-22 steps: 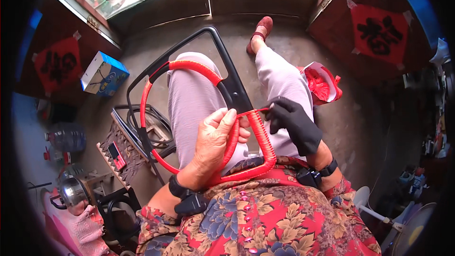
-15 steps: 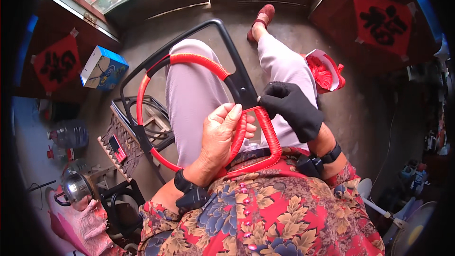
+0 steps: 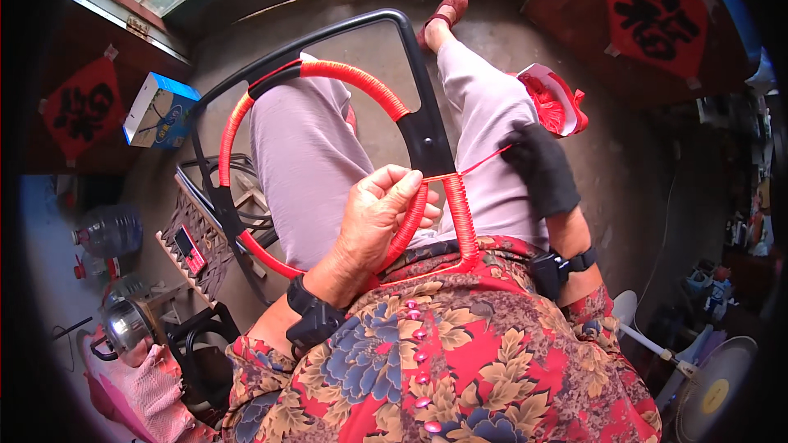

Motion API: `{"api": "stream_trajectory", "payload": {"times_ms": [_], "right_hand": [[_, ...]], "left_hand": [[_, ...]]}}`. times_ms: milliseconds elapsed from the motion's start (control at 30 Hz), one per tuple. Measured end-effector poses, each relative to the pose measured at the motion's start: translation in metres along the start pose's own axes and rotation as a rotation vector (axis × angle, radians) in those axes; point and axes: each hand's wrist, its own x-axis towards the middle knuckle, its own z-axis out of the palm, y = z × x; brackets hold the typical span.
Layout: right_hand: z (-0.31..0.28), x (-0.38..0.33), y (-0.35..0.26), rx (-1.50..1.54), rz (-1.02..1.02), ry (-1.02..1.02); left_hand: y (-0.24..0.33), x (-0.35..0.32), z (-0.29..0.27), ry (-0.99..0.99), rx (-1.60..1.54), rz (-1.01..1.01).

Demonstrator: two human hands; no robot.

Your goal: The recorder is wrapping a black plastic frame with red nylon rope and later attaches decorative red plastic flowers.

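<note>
A black frame [image 3: 426, 127] with a ring inside it lies over my lap, tilted. Red cord is wound in tight turns around parts of the ring and around the small handle-like loop [image 3: 465, 217] at my waist. My bare left hand [image 3: 369, 215] pinches this loop near its upper left corner, thumb on top. In a black glove, my right hand [image 3: 542, 171] is closed on a loose red strand [image 3: 484, 162], drawn taut from the loop's upper right corner. Its fingertips are blurred and dark. Black stretches still show between wound parts of the ring.
By my right leg stands an open box with red plastic [image 3: 561, 107] inside. A woven stool [image 3: 195, 234] at the left carries a red phone [image 3: 190, 251]. A blue carton [image 3: 162, 111], a water bottle [image 3: 111, 231], a metal pot [image 3: 130, 330] and a white fan [image 3: 716, 390] stand around.
My right hand has moved right, away from the frame, pulling the red strand out straight. My left hand keeps its pinch on the loop. The view has shifted slightly.
</note>
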Motion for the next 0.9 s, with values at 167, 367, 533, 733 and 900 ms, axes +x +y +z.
{"api": "stream_trajectory", "payload": {"times_ms": [167,367,533,733,900], "right_hand": [[0.007,0.013,-0.034,-0.016,-0.371,-0.041],[0.112,-0.006,-0.099,-0.359,0.038,-0.684],[0.119,-0.006,-0.09,-0.498,0.127,-0.707],[0.13,-0.003,-0.094,-0.441,0.223,-0.652],[0.137,0.005,-0.095,-0.402,0.234,-0.699]], "left_hand": [[-0.003,0.002,-0.003,-0.064,-0.022,0.176],[-0.001,0.003,0.004,-0.19,-0.083,0.265],[0.001,0.001,0.001,-0.167,-0.1,0.245],[0.002,-0.004,0.005,-0.057,0.145,0.322],[0.001,-0.004,0.01,-0.023,0.147,0.471]]}}
